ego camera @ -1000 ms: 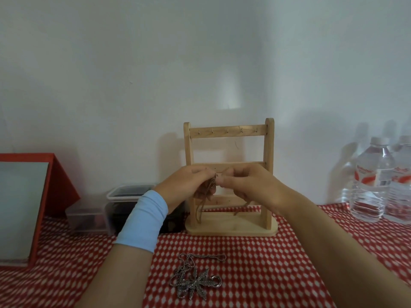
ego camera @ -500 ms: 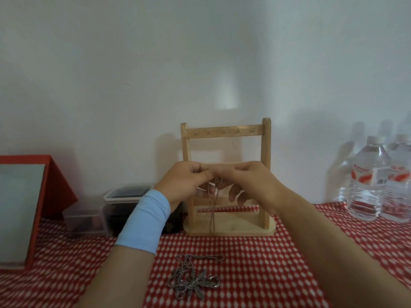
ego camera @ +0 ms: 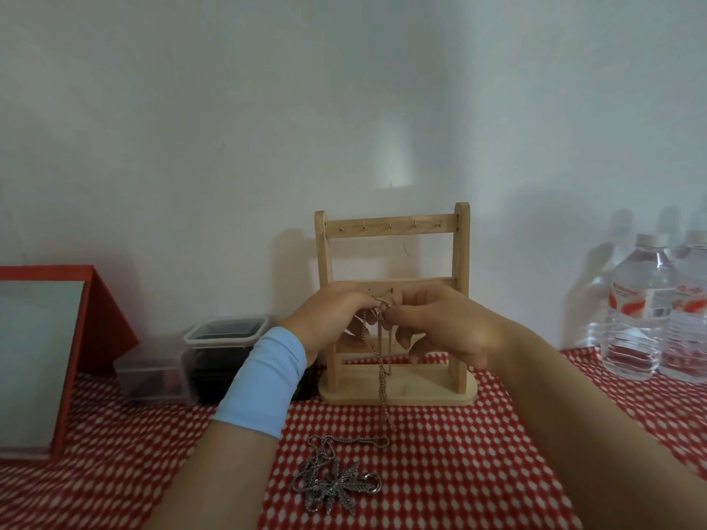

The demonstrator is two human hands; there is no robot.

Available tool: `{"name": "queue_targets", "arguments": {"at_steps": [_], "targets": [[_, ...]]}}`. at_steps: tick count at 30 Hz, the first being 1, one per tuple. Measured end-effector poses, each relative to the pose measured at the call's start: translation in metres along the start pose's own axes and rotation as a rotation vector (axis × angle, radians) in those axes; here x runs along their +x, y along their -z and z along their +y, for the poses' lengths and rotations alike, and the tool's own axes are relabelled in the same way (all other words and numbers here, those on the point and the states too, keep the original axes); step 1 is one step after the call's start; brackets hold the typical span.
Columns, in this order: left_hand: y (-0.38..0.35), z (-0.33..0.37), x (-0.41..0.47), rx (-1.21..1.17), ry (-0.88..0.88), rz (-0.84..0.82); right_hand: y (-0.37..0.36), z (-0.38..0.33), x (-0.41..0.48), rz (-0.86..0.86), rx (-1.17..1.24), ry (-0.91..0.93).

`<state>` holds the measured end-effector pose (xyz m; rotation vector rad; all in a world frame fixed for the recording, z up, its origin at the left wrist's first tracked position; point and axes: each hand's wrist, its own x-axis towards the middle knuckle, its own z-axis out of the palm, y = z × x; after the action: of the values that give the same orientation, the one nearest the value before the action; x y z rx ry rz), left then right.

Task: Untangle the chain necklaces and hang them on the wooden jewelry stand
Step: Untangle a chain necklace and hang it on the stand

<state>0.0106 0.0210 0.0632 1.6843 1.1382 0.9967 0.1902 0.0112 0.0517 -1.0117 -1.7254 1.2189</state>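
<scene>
The left hand (ego camera: 333,319) and right hand (ego camera: 440,323) both pinch the top of a thin chain necklace (ego camera: 382,371) in front of the wooden jewelry stand (ego camera: 461,262), its strands dangling toward the desk (ego camera: 478,453). A second necklace (ego camera: 336,485) (leaf pendant, bunched up) lies on the desk, nearer the person.

Cannot tell just where the left hand (ego camera: 329,323) and right hand (ego camera: 447,327) pinch the top of the chain (ego camera: 382,376): too small, and covered by knuckles. Cannot see most of the middle rail of the wooden stand (ego camera: 461,262), nor part of the lower rail, behind both hands. Cannot count strands in the tangled pile (ego camera: 336,483): too fine. Loses the far water bottle (ego camera: 692,330) at the right edge and the red box (ego camera: 103,300) at the left edge. Cannot read the bottle's label (ego camera: 694,306): blurred. Cannot make out the dark contents of the plastic tub (ego camera: 225,330).
</scene>
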Motion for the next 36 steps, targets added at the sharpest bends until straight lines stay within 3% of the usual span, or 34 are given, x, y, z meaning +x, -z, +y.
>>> {"name": "queue_targets", "arguments": {"at_steps": [6, 11, 15, 22, 26, 29, 32, 36], "targets": [[0.013, -0.001, -0.004, 0.162, 0.073, -0.106, -0.001, 0.006, 0.005, 0.075, 0.137, 0.051], [0.02, -0.007, -0.001, 0.219, -0.077, 0.01, -0.005, 0.007, 0.007, 0.062, 0.164, 0.04], [0.019, -0.007, -0.002, 0.171, -0.16, -0.043, -0.004, 0.005, 0.007, 0.135, 0.173, 0.055], [0.026, -0.011, 0.0, 0.226, -0.142, 0.002, -0.007, 0.004, 0.006, 0.222, -0.103, 0.114], [0.021, -0.012, 0.003, 0.29, -0.113, -0.054, -0.005, -0.003, 0.001, 0.085, -0.493, 0.086], [0.01, -0.011, 0.002, 0.314, -0.094, -0.07, -0.006, -0.007, 0.0, 0.055, -0.65, 0.06], [0.002, -0.011, 0.003, 0.284, -0.086, -0.07, -0.006, -0.006, 0.001, 0.099, -0.675, 0.052], [0.003, -0.017, 0.006, 0.128, -0.112, -0.052, 0.003, -0.009, -0.004, 0.087, -0.528, 0.032]]}}
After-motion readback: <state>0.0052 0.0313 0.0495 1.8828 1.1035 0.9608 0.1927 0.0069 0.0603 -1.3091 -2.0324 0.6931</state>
